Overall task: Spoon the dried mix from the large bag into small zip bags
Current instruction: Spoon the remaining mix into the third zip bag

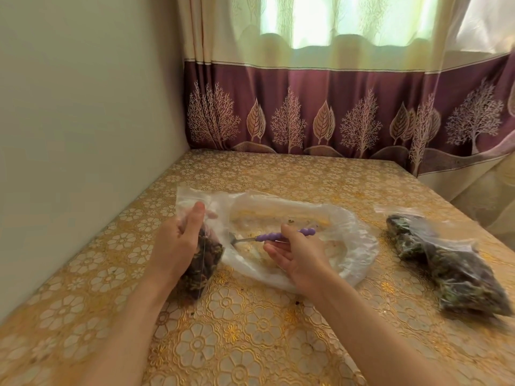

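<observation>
The large clear bag (342, 232) lies flattened in the middle of the table, with only a few crumbs of mix inside. My left hand (178, 240) grips a small zip bag (203, 263) filled with dark dried mix, holding it upright at the large bag's left edge. My right hand (298, 252) pinches the purple handle of a spoon (267, 236) between thumb and forefinger, the other fingers loosely spread. The spoon's metal bowl points left toward the small bag's side. Two filled zip bags (446, 263) lie on the right of the table.
The table (250, 330) has a gold floral cover and meets a plain wall (83, 121) on the left. A maroon and cream curtain (334, 107) hangs behind it. The table's right edge runs just past the filled bags.
</observation>
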{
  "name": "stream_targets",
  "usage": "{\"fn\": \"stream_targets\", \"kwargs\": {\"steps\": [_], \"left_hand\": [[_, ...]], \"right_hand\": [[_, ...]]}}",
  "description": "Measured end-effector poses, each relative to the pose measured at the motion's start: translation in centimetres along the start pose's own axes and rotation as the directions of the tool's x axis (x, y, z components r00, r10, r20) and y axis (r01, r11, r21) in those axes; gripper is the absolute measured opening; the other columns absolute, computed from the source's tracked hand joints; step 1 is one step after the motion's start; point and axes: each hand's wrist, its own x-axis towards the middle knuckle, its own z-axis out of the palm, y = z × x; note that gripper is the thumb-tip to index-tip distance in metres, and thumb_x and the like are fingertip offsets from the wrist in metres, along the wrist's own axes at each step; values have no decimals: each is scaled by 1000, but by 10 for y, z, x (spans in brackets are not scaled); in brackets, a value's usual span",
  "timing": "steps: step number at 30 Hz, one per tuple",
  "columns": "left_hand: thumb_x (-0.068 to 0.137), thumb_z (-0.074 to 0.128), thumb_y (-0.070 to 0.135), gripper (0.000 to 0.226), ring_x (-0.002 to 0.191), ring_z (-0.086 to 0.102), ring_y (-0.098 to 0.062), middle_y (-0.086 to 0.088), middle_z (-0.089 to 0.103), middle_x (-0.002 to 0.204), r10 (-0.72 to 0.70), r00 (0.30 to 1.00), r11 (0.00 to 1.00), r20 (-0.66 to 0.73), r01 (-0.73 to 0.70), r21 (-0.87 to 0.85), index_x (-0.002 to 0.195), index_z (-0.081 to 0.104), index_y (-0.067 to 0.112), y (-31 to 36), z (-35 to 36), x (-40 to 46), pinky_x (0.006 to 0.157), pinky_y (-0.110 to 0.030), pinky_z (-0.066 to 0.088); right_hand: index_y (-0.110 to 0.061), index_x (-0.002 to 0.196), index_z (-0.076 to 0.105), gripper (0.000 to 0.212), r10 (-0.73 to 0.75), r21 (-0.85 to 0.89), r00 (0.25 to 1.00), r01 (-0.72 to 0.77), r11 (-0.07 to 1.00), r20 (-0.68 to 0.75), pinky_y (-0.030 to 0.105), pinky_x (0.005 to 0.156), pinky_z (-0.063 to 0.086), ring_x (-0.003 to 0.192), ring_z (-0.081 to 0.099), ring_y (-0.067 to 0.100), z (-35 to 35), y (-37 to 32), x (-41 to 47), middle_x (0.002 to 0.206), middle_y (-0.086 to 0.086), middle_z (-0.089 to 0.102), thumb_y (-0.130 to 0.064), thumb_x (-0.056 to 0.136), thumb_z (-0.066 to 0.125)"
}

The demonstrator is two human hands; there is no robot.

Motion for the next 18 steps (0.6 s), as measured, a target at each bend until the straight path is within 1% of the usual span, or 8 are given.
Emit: {"fn": "stream_targets", "kwargs": {"steps": [4, 5, 8, 10, 13, 15, 16, 18], "left_hand": [[87, 36, 54, 43, 60, 65, -30, -17, 65, 60, -1, 997, 999, -74, -2, -36, 82, 68, 25, -4, -4, 2, 61, -25, 54], [87, 37, 54, 43, 59, 65, -30, -16, 65, 60, -3, 997, 999, -79, 0, -42, 82, 68, 25, -3, -4, 3, 59, -24, 53], [87, 37, 53, 42, 59, 62, -42, -29, 62, 64, 3, 998, 999, -70, -6, -36, 81, 68, 26, -1, -5, 2, 64, -43, 53], [89, 38, 51, 40, 54, 61, -41, -29, 61, 62, 23, 997, 999, -69, -26, -29, 79, 68, 27, 1, -5, 1, 60, -42, 52], [91, 36, 52, 41, 54, 59, -45, -34, 58, 64, 27, 999, 999, -28, -27, 20, 82, 68, 27, 0, -5, 1, 62, -48, 51], [89, 36, 54, 41, 56, 56, -51, -37, 56, 65, 11, 1000, 1000, -5, -11, 25, 83, 68, 30, 0, -4, 1, 62, -57, 49], [88, 37, 55, 40, 57, 55, -53, -35, 58, 66, 11, 1000, 1000, -6, -11, 21, 82, 68, 31, 0, -4, 1, 60, -56, 48], [87, 38, 56, 39, 60, 57, -51, -13, 67, 62, 23, 1000, 999, -7, -22, 40, 81, 68, 31, 0, -4, 1, 56, -42, 49]], "right_hand": [[5, 67, 65, 36, -5, -4, 1000, 5, 1000, -3, 18, 44, 51, 50, 63, 13, -4, -4, -1, 74, 16, 73, -8, 96, 47], [3, 63, 65, 39, -18, -7, 1000, 18, 1000, -9, 18, 42, 50, 48, 62, 13, -5, -5, -1, 72, 15, 72, -8, 96, 47], [-5, 47, 68, 55, -50, -26, 999, 49, 998, -20, 17, 41, 49, 46, 62, 11, -12, -10, -3, 66, 13, 72, -10, 96, 46], [-7, 43, 69, 59, -80, -54, 996, 79, 995, -26, 17, 41, 49, 46, 61, 11, -17, -14, -6, 67, 13, 71, -12, 97, 46], [-6, 49, 71, 53, -148, -53, 988, 146, 988, -34, 17, 41, 47, 46, 59, 11, -19, -26, -14, 65, 12, 70, -12, 97, 47], [-2, 64, 71, 43, -229, -51, 973, 227, 973, -29, 17, 42, 46, 47, 57, 10, -15, -36, -18, 68, 11, 71, -14, 97, 47], [1, 73, 69, 38, -275, -54, 961, 274, 960, -22, 17, 43, 45, 48, 57, 10, -12, -42, -21, 73, 12, 73, -15, 98, 46], [3, 80, 66, 35, -367, -50, 930, 367, 929, -3, 18, 43, 43, 48, 55, 10, -4, -54, -25, 78, 13, 74, -16, 99, 45]]}}
